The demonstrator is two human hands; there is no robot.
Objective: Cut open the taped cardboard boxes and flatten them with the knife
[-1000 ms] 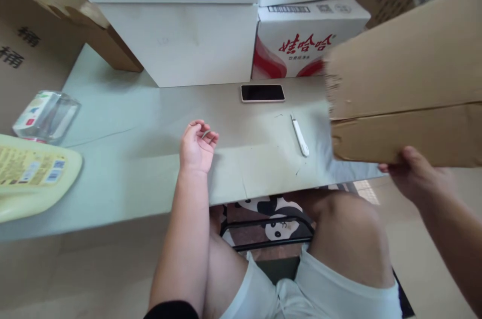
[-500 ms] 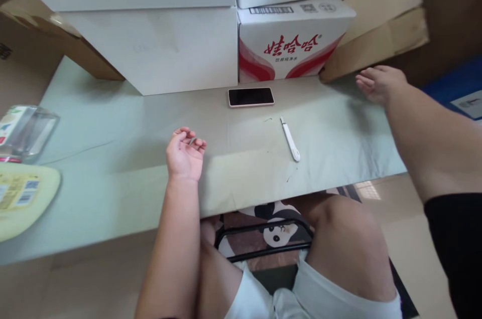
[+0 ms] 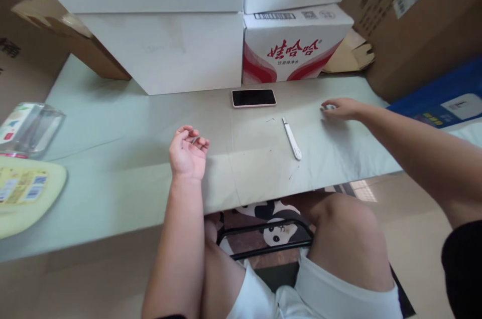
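Note:
My right hand (image 3: 341, 108) hovers low over the right side of the cloth-covered table (image 3: 150, 128). Its fingers are loosely bent, the thumb apart from them, and I see nothing held. Left of it lies a slim white tool (image 3: 292, 141) like a craft knife, with a narrow tip pointing away from me. A phone (image 3: 254, 98) with a dark screen rests face up near the boxes. My left hand (image 3: 188, 153) is palm up at the table's near side, fingers relaxed and partly curled around nothing.
White boxes (image 3: 161, 48) and a red-and-white carton (image 3: 293, 48) line the back. Behind the carton's right side lies a piece of cardboard (image 3: 350, 53). A blue box (image 3: 440, 93) stands right. A clear plastic bottle (image 3: 41, 128) and a pale yellow container (image 3: 32, 193) lie left.
My right hand has moved left and nearer, away from the cardboard at the back right. That cardboard, which stood up before, now sits lower behind the carton. My left hand stays put.

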